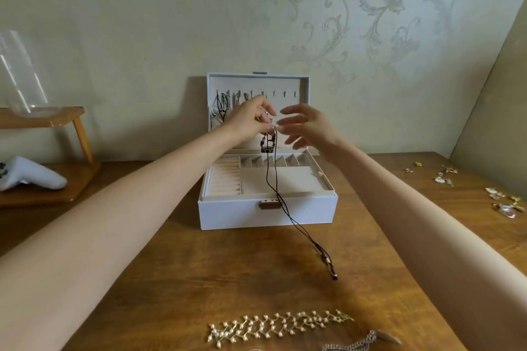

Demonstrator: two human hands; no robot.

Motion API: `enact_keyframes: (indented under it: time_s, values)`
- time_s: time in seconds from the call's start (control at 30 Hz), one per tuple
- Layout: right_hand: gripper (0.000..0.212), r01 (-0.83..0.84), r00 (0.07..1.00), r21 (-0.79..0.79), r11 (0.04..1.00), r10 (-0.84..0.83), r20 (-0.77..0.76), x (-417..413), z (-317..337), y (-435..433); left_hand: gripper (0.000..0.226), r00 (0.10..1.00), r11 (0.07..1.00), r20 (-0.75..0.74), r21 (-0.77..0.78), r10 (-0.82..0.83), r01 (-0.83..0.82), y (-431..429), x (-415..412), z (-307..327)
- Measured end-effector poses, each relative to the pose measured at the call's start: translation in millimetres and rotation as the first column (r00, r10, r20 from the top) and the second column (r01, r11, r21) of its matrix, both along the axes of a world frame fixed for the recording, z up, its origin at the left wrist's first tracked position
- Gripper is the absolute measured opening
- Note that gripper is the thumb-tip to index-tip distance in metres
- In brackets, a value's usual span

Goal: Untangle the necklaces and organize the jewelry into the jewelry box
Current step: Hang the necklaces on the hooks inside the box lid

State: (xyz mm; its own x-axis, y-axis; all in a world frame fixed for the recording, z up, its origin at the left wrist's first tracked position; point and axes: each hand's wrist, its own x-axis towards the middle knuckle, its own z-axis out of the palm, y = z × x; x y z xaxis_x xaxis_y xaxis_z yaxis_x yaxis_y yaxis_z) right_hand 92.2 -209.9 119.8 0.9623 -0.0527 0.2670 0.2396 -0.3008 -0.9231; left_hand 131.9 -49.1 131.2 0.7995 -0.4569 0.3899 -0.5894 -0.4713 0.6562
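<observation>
Head view | black cord necklace (325,258), beaded pendant (267,149), hanging | left fingers (263,112) pinch it | right fingers (293,111) spread wide

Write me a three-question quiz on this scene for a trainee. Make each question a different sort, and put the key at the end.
1. True or false: the lid of the jewelry box is shut.
2. Where does the loose end of the black cord necklace lie? A) inside the box B) on the table in front of the box C) in the air, touching nothing
3. Fill in: the ___ hand pinches the cord above the box.
Key: 1 false; 2 B; 3 left. The left hand holds it with curled fingers.
</observation>
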Motion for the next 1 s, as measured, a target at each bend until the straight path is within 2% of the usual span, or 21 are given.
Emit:
enact_keyframes:
  time_s: [0.1,0.2,0.27,0.47,0.6,0.67,0.73,0.83,0.9,1.0]
  values:
    - [0.023,-0.117,0.99,0.019,0.993,0.118,-0.082,20,-2,-5,0.017,1.0,1.0,0.009,0.023,-0.005,0.005,-9,13,0]
    - [0.007,-0.098,0.992,0.032,0.995,0.1,-0.08,36,-9,-10,0.014,1.0,0.999,0.016,0.017,0.027,-0.027,-15,26,-3]
    - [0.006,-0.07,0.993,0.04,0.997,0.073,-0.089,44,-13,-13,0.012,0.998,0.998,0.018,0.017,0.059,-0.059,-18,36,-6]
    - [0.006,0.098,0.995,0.037,0.995,-0.096,-0.04,68,-9,-12,0.004,0.977,0.979,0.092,0.047,0.194,-0.199,-27,61,-3]
    - [0.008,0.264,0.963,0.086,0.961,-0.268,0.036,86,4,-4,0.008,0.923,0.928,0.104,-0.08,0.37,-0.363,-39,79,5]
    - [0.004,0.313,0.944,0.126,0.941,-0.323,0.067,94,12,0,0.022,0.906,0.894,0.047,-0.192,0.42,-0.405,-47,89,8]
    - [0.012,0.358,0.924,0.129,0.925,-0.371,0.096,105,17,3,0.021,0.882,0.851,0.004,-0.267,0.47,-0.452,-54,96,11]
    - [0.023,0.434,0.884,0.093,0.896,-0.444,0.149,121,20,6,0.007,0.803,0.789,0.078,-0.261,0.591,-0.556,-60,102,14]
    - [0.025,0.477,0.852,0.083,0.875,-0.483,0.201,128,20,8,0.008,0.771,0.765,0.113,-0.276,0.627,-0.582,-65,104,13]
    - [0.014,0.525,0.808,0.021,0.851,-0.506,0.302,131,19,10,0.011,0.765,0.762,0.142,-0.313,0.628,-0.567,-72,102,10]
